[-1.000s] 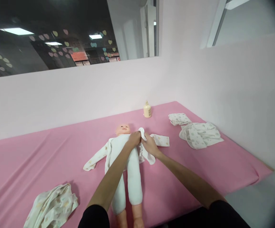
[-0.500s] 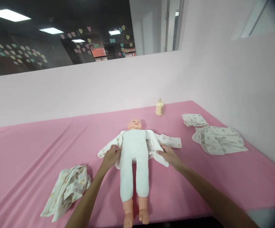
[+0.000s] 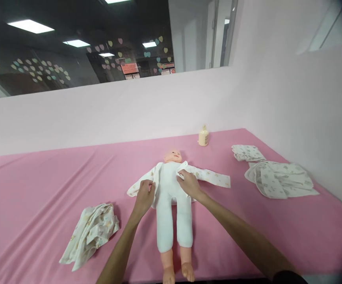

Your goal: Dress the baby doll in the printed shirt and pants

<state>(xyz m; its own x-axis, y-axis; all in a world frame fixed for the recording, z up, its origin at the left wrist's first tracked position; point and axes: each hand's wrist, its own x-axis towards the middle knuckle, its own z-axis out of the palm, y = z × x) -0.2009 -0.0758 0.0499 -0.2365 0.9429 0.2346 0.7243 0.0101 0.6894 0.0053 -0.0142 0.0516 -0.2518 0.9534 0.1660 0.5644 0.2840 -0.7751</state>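
A baby doll with a white cloth body lies face up, its bare feet toward me. Its arms are in the sleeves of a white patterned baby shirt, which is open at the front. My right hand pinches the shirt's right-side front edge over the doll's chest. At the doll's left-hand side in view, my left hand has its fingers closed at the other front edge of the shirt. The fingers hide part of that edge.
A crumpled patterned garment lies at the left on the pink sheet. Folded patterned clothes and a smaller folded cloth are at the right. A cream pump bottle stands near the back wall.
My right hand has brought the shirt's right front panel inward and up onto the doll's chest. My left hand stays by the other edge. The view has shifted slightly.
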